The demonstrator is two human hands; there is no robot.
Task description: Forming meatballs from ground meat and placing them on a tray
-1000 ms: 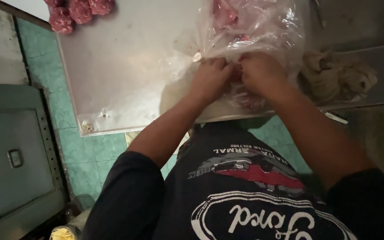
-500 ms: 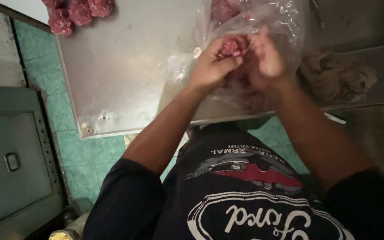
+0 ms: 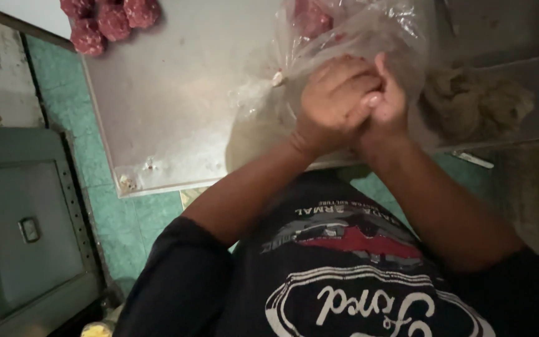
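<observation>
I see both hands cupped together, left hand (image 3: 332,100) over right hand (image 3: 385,103); their contents are hidden. Bag (image 3: 357,31) of meat at 12 o'clock, meatballs (image 3: 110,19) at 10, cloth (image 3: 475,103) at 3.

- Two hands, the left hand (image 3: 332,103) and the right hand (image 3: 385,103), are seen pressed together at the 1 o'clock position.
- One clear plastic bag (image 3: 350,31) is counted behind them.
- Four red meatballs (image 3: 110,19) are grouped at 11 o'clock.
- One steel table (image 3: 176,106) is shown.
- One crumpled cloth (image 3: 475,103) lies at 2 o'clock.
</observation>
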